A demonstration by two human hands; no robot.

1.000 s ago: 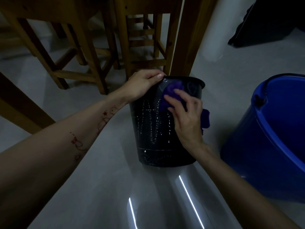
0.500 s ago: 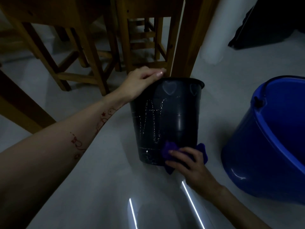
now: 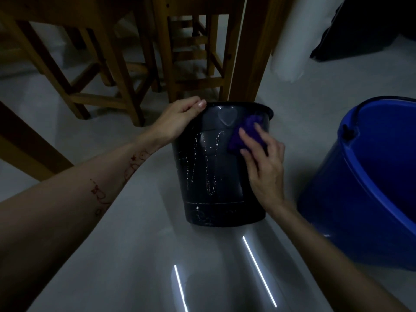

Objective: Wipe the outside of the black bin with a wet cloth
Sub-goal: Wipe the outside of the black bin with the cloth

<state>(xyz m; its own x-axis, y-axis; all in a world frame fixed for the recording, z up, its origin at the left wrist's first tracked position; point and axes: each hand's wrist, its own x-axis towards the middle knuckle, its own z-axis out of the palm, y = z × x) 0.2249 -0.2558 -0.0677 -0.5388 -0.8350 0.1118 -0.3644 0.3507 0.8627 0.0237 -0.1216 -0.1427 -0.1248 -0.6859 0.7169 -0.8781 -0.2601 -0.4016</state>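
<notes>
Fingers (image 3: 249, 143) pressing flat on purple cloth (image 3: 245, 134) against upper right of black bin (image 3: 216, 167) at frame centre, left hand (image 3: 180, 120) clenching its rim, wiping seemingly midway, with pale streaks remaining lower down.

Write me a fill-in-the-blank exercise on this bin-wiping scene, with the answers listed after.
1. The right hand presses a ____ cloth against the black bin.
2. The left hand grips the bin's ____.
3. The raised shape near the bin's top is a ____.
4. Right of the bin stands a ____ bucket.

Missing words: purple; rim; heart; blue
</notes>
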